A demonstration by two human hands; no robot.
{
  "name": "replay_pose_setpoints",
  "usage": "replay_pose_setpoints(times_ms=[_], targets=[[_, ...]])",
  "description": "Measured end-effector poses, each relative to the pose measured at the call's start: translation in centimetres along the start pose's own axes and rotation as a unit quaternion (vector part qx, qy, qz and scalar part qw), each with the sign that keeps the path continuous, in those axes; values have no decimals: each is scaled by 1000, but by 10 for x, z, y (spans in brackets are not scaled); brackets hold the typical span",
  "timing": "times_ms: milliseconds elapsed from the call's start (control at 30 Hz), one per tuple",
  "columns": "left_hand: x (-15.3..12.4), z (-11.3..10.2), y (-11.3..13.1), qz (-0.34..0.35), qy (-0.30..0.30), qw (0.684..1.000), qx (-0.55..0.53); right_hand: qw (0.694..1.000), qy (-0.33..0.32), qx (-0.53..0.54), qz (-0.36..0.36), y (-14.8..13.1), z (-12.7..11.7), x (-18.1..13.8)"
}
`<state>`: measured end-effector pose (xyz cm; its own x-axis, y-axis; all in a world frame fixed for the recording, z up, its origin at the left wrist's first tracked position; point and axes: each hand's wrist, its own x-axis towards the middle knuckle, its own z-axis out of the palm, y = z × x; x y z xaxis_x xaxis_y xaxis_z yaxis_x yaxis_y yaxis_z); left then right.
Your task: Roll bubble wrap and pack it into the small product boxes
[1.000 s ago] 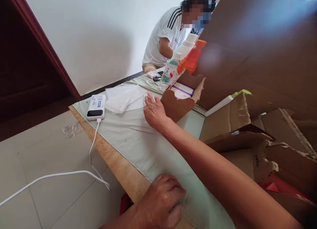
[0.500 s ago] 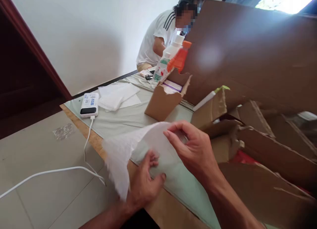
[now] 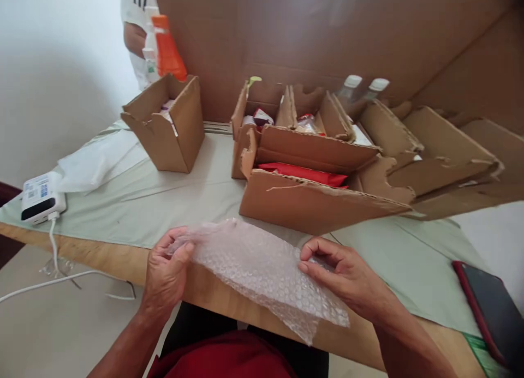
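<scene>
A translucent sheet of bubble wrap point(image 3: 249, 263) hangs stretched between my two hands above the table's front edge. My left hand point(image 3: 170, 263) grips its left end, thumb on top and fingers beneath. At the right side my right hand point(image 3: 339, 271) pinches the wrap between thumb and fingers, and a loose corner droops below. Just beyond the wrap stands a long cardboard box point(image 3: 319, 206) with a red packet point(image 3: 303, 174) inside.
Several open cardboard boxes point(image 3: 376, 127) line the back right. A separate box point(image 3: 180, 132) stands left, near an orange bottle point(image 3: 167, 51). Thin white sheets point(image 3: 90, 162) and a corded power bank point(image 3: 43, 198) lie left; a phone point(image 3: 491, 301) lies right. Another person's arm point(image 3: 135, 39) shows behind.
The view has swung right. My left hand, free and blurred before, now grips the bubble wrap. The sheet has gone from a curled hang to a spread between both hands.
</scene>
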<state>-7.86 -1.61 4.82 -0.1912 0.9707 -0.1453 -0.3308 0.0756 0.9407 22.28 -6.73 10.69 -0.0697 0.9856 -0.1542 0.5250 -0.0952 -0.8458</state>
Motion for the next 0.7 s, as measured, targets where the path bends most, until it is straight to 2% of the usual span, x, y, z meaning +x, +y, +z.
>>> replay_pose_setpoints(times_ms=[67, 133, 233, 300, 367, 433, 533, 700], targets=[[1, 8, 3, 7, -25, 997, 75, 1000, 5, -8, -1, 16, -15, -8], [1, 15, 4, 14, -73, 979, 191, 999, 0, -32, -2, 31, -30, -12], [0, 24, 2, 40, -150, 907, 392, 995, 15, -95, 3, 52, -48, -9], [0, 27, 2, 65, -174, 850, 493, 989, 52, -140, 17, 62, -55, -6], [2, 27, 2, 77, -181, 812, 549, 982, 81, -170, 30, 70, -57, -7], [4, 27, 3, 88, -176, 797, 571, 978, 100, -180, 37, 76, -56, -16], [5, 29, 5, 127, -177, 792, 570, 974, 135, -177, 33, 87, -52, -39], [2, 48, 1, 151, -196, 793, 557, 965, 162, -206, 13, 99, -46, -69]])
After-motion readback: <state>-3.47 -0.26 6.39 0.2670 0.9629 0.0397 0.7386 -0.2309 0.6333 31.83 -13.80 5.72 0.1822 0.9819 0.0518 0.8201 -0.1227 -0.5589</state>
